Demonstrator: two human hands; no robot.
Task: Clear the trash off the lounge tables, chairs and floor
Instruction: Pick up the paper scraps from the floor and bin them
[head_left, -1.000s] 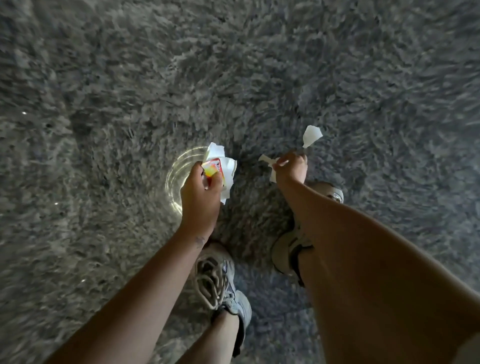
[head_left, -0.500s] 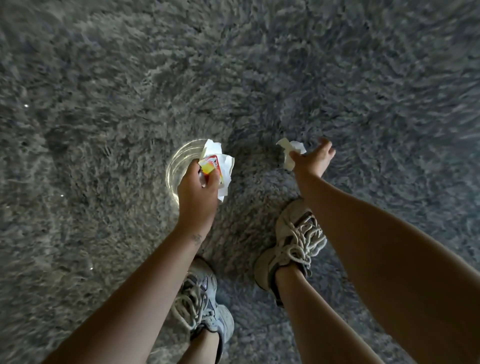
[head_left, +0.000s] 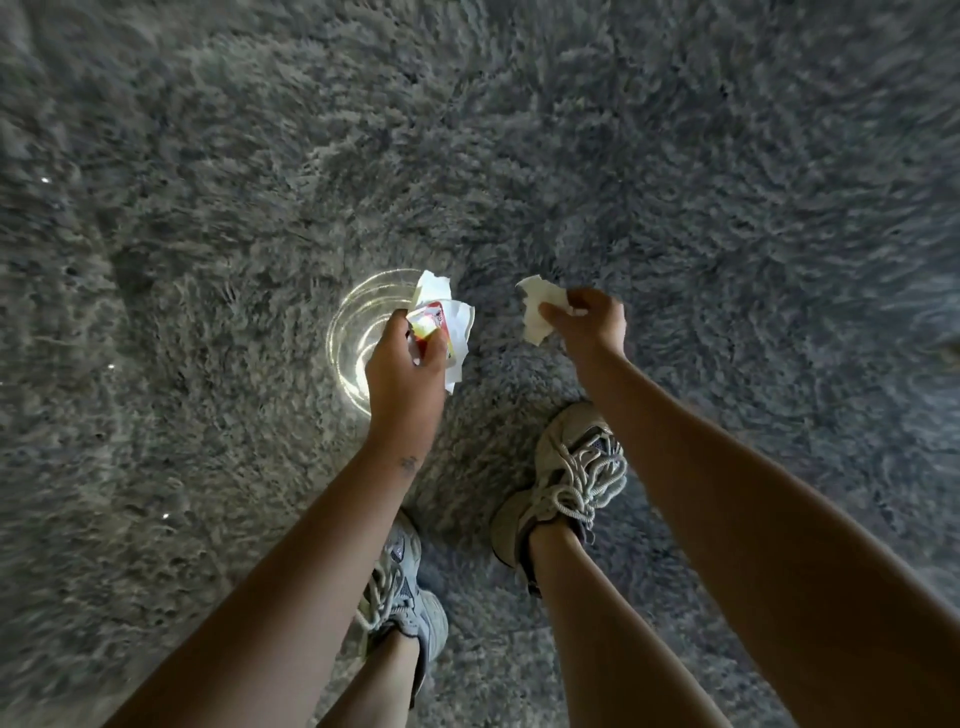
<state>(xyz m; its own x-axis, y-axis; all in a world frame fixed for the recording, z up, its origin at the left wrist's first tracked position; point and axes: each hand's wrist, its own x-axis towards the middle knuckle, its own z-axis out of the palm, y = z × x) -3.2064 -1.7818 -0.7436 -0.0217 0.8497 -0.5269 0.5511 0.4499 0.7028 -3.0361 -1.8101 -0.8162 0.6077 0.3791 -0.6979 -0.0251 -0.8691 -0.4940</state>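
Nearest the viewer, a left shoe (head_left: 402, 597) and a right shoe (head_left: 571, 478) are planted on a shaggy grey rug (head_left: 727, 208). Just beyond them, the left hand (head_left: 405, 379) is curled round a bundle (head_left: 447, 325) of crumpled white paper and a red-and-yellow wrapper, which is pinched between thumb and fingers. A clear round cup (head_left: 353, 332) is seen against the left side of this hand, its mouth turned up toward the camera. How it is gripped is hidden by the hand.

To the right, at about the same distance, the right hand (head_left: 592, 325) is closed on a crumpled white scrap (head_left: 537, 312), which sticks out from the fingers toward the left. The scrap is held near the bundle but apart from it, with a strip of rug showing between. It is judged that the scrap is to be passed leftward into the bundle or the cup.

Farther out only rug is seen, with a few bright specks (head_left: 110, 366) at the left, too small to be identified.
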